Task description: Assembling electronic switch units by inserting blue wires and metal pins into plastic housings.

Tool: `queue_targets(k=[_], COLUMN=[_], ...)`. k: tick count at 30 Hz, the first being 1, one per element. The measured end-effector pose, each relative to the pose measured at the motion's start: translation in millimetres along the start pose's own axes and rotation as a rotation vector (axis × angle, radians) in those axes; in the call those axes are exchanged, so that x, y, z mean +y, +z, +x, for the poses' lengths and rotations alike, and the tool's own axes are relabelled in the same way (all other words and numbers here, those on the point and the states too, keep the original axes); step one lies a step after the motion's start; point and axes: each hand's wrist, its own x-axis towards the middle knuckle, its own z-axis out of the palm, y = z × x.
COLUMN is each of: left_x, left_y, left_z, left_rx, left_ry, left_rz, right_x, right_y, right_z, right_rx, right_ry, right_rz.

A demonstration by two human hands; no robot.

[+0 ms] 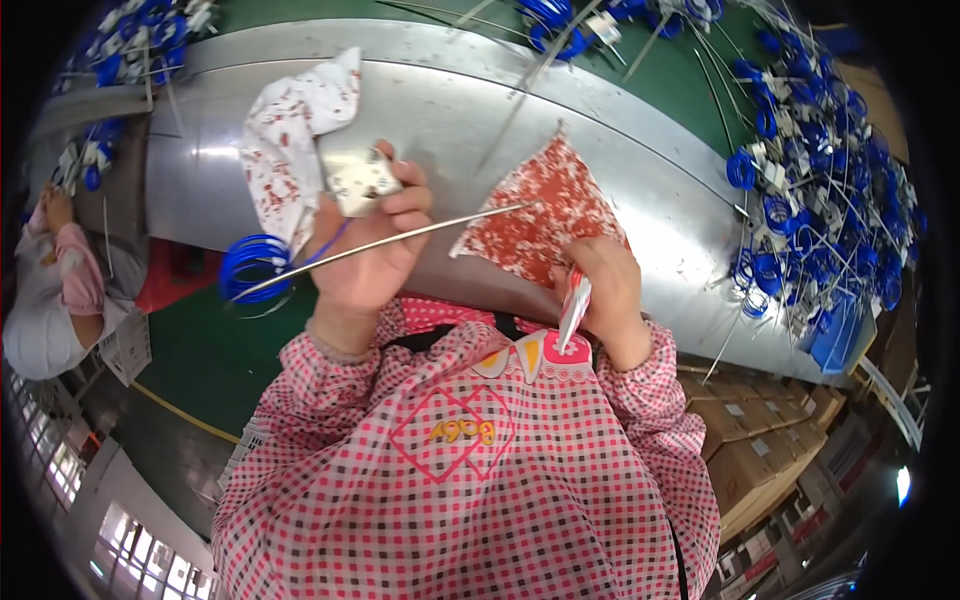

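Observation:
My left hand [372, 240] is raised over the metal bench, its fingers curled round a small cream-white boxy part [358, 180]. From this part runs a blue line to a blue coil [256, 268], and a long thin metal rod [400, 236] slants across my palm to the right. My right hand [605, 290] is closed on the near edge of a red and white speckled cloth [555, 205] lying on the bench. A folded white and red edge [573, 308] sticks out below its fingers. A white cloth with red-brown marks [290, 140] lies beyond my left hand.
Many similar blue-coiled parts [800, 190] are heaped at the right. More lie on the green surface [680, 80] beyond the metal bench [440, 110]. Cardboard boxes [755, 440] stand at lower right. Another person's hand [57, 208] is at far left, near more coils.

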Motion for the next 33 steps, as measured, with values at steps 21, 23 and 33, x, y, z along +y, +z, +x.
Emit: queue_targets(k=[21,23,33], left_x=[-47.4,-45.1,-87.6], left_y=[27.7,39.7,79.3], left_z=[38.4,48.5,88.2], left_rx=[0.036,0.071,-0.282], left_ry=[0.632,0.769,1.092], left_rz=[1.368,1.429,1.773], right_x=[-79.3,-71.1,-59.9], right_y=[-9.5,-3.2,-29.2], right_z=[97.2,102.4,117.7], right_rx=[0.060,0.034,0.686], right_ry=[0.244,0.193,0.221], right_rz=[1.103,1.097,1.195])
